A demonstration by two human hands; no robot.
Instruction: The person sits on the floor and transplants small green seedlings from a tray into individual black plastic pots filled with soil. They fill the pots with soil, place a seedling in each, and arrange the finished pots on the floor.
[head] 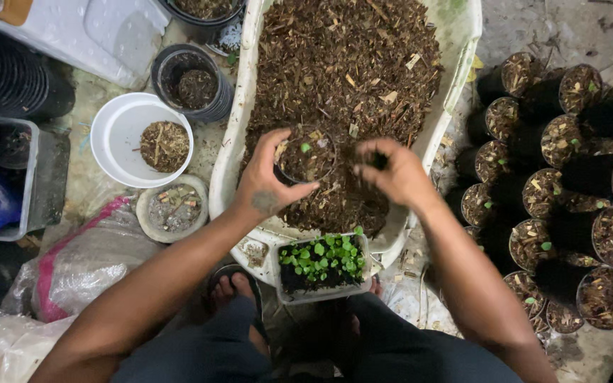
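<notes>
A long white plastic tub (455, 85) of brown chopped bark mulch (349, 64) lies on the floor. At the tub's near end, the left hand (267, 186) grips a small black plastic pot (306, 157) filled with mulch and a tiny green seedling (306, 147). The right hand (391, 174), just beside the pot, is pinched shut over mulch. A clear rectangular tray of green seedlings (323, 264) sits against the tub's near rim.

The white tub (455, 106) ran off the top edge; the left hand (267, 188) hid the small pot's (306, 157) near wall; what the right hand's fingers (374, 157) pinched stayed unclear.
</notes>
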